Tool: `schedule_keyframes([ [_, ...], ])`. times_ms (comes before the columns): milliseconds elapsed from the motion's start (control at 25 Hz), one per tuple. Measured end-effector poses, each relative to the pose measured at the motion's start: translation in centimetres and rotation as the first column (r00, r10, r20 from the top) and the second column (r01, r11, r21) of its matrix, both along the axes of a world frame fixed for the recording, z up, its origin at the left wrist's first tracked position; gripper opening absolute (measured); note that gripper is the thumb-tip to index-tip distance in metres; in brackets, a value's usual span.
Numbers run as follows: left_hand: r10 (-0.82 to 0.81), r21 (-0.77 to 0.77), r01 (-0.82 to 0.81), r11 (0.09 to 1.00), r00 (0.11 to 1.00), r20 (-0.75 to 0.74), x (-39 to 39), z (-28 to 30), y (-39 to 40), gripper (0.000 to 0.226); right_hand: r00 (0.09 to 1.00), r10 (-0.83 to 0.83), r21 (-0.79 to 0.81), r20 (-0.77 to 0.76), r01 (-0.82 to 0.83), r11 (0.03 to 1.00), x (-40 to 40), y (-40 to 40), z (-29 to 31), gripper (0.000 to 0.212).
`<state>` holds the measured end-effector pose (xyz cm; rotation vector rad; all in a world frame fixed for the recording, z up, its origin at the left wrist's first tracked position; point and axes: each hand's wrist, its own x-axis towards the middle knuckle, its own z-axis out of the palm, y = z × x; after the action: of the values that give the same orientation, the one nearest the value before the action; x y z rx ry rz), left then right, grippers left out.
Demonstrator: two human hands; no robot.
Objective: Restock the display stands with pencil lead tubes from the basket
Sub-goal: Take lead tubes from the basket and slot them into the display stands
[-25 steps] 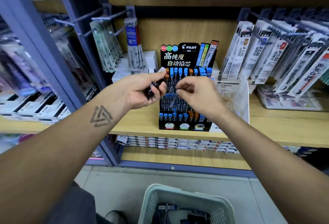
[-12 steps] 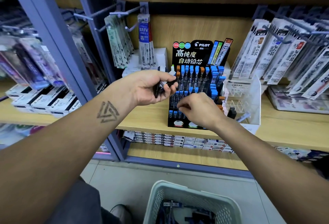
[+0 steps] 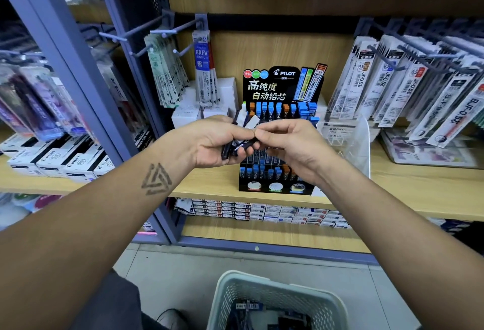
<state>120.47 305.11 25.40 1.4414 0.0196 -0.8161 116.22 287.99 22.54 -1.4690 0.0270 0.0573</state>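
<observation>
Pencil lead tubes point(image 3: 237, 143), slim dark plastic cylinders, are sitting as a small bundle in the left hand point(image 3: 212, 143), whose fingers are curling round them in front of the display stand point(image 3: 277, 130). At far left, flat black-and-white cardboard boxes point(image 3: 60, 159) are lying in a row on the pale wood-grain shelf point(image 3: 209, 183). Further right, long thin refill packets point(image 3: 167, 72) are hanging from grey metal hooks. The left hand is holding the bundle at shelf height, some tube ends projecting above the fingers. The right hand point(image 3: 293, 146) is meeting it, thumb and forefinger pinching one tube at the bundle's edge. Behind both hands, the stand is a stepped black card unit, its rows carrying upright tubes with blue and orange caps. Beside it, a clear acrylic holder point(image 3: 348, 141) is standing on the shelf. Below, a pale perforated plastic basket point(image 3: 275, 293) is resting on the tiled floor, with more dark tubes inside.
</observation>
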Motion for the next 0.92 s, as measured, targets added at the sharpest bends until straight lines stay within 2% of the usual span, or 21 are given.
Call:
schedule_keyframes([
  [120,0.006,-0.027,-0.007,1.0,1.0,-0.012,-0.1,0.0,0.1,0.01,0.999,0.01,0.05,-0.038,-0.009,0.999,0.0,0.0,0.0,0.021],
  [440,0.021,-0.026,-0.021,0.999,1.0,0.014,0.3,-0.3,0.3,0.017,0.995,-0.083,0.118,-0.056,0.089,0.989,0.5,-1.3,0.3,0.017],
  [560,0.106,-0.082,-0.099,0.992,0.991,0.086,0.6,-0.8,-1.2,0.041,0.999,-0.019,0.108,-0.049,0.024,0.994,0.2,-2.1,0.4,0.018],
  [640,0.107,-0.058,-0.099,0.993,0.983,0.149,0.5,-1.0,-3.1,0.04,0.998,-0.065,0.065,-0.027,0.067,0.996,0.0,-4.4,1.0,0.024],
  [720,0.09,-0.036,-0.084,0.996,0.979,0.181,0.4,-1.0,-5.0,0.025,0.985,-0.174,0.021,-0.004,0.174,0.985,-0.5,-7.7,1.6,0.028],
  [800,0.081,-0.068,-0.07,0.995,0.982,0.169,0.5,-0.9,-6.8,0.019,0.961,-0.275,-0.058,0.038,0.277,0.959,-1.3,-11.2,1.9,0.024],
  [920,0.053,-0.104,-0.037,0.994,0.986,0.157,0.8,-0.8,-9.2,0.026,0.92,-0.367,-0.335,0.138,0.392,0.857,-1.5,-15.0,1.2,0.016],
])
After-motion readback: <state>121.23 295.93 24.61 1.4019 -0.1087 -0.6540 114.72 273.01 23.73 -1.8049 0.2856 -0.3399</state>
